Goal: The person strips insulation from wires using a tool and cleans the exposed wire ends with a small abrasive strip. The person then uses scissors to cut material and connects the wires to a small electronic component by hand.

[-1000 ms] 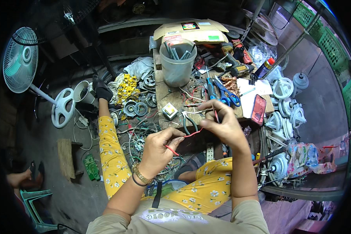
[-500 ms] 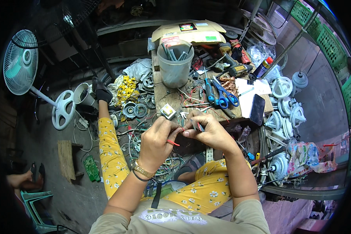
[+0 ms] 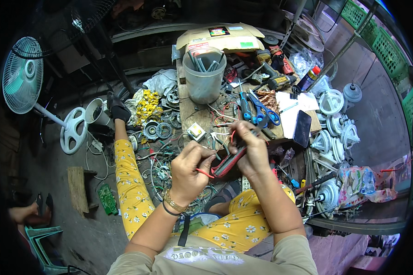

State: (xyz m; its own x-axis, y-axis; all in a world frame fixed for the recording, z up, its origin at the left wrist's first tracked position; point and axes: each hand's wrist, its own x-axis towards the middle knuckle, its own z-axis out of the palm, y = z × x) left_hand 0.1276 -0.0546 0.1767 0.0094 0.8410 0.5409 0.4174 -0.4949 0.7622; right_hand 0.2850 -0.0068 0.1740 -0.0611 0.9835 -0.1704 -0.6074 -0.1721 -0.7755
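Note:
My left hand (image 3: 191, 167) is closed, thumb and fingers pinched on a thin red wire (image 3: 205, 173), whose end sticks out below the fingers. To its right, my right hand (image 3: 252, 153) is wrapped round a red-and-black utility knife (image 3: 229, 164). The knife's handle slants down toward the left hand, and a dark blade (image 3: 264, 121) shows above the right fingers. A small green-handled tool (image 3: 219, 146), perhaps pliers, lies between the hands at the bench's near edge. Just beyond the left hand is a small white box-shaped part with a yellow top (image 3: 196, 131).
The wooden bench (image 3: 188, 110) bears a grey bucket (image 3: 203, 80), blue scissors (image 3: 265, 110), a screwdriver (image 3: 246, 107), a drill (image 3: 281, 82), a spray can (image 3: 309, 79) and a phone (image 3: 302, 129). Tangled wires (image 3: 163, 172) cover the floor below. White fan parts (image 3: 331, 101) stand right; a fan (image 3: 25, 75) left.
My hands have moved apart from close together. My right hand has turned, bringing the knife's red handle into view. My left hand keeps its pinch on the red wire.

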